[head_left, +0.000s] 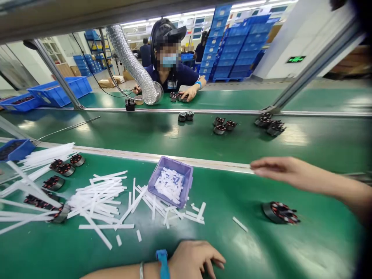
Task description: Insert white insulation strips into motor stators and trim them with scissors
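Observation:
My left hand (194,260), with a blue wristband, is low over the green bench at the bottom centre, its fingers bent and apart, holding nothing. My right hand (279,170) reaches in from the right with extended fingers above the bench's pale rail, nothing in it. Below it lies a round motor part (280,213) with copper windings. A short white strip (240,224) rests between the hands. Further left, a purple bin (188,186) contains small white pieces (170,186). Long white strips (99,193) are heaped beside it.
Several motor parts (54,183) sit among strips at the left. Beyond the rail, more motor parts (220,126) stand on a green belt (130,135). A masked person (174,73) works opposite, under a silver duct (130,58). Metal posts (314,66) flank the bench.

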{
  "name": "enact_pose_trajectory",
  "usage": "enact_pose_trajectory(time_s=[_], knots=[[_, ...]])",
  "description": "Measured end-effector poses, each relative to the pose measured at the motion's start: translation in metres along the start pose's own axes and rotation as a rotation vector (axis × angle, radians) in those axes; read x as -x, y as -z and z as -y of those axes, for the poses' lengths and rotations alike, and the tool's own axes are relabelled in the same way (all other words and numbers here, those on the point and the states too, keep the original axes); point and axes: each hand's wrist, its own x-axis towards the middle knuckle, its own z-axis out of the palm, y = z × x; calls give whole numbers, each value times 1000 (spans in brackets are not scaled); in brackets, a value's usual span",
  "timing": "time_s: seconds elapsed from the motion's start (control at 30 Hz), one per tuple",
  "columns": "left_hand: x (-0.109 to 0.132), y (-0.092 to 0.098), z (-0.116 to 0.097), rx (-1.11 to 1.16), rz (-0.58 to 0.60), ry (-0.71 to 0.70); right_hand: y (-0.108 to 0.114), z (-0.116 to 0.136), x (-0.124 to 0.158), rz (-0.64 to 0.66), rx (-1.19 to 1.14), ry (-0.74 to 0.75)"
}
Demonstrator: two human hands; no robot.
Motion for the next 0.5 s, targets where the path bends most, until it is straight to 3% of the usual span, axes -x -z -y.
enact_pose_trajectory(time_s=[0.07,0.13,0.23,0.33,0.5], knots=[[5,3,-11,-20,-90,-28,-30,-22,74,49,-22,129],[8,6,-21,-11,-144,-26,-75,-36,141,-183,70,299],[10,8,-30,0,-156,-14,-142,-26,208,-248,260,559],[13,10,-32,-35,-155,-50,-186,3,233,-296,388,592],[23,13,-35,-110,-206,-116,-221,17,227,-404,522,603]])
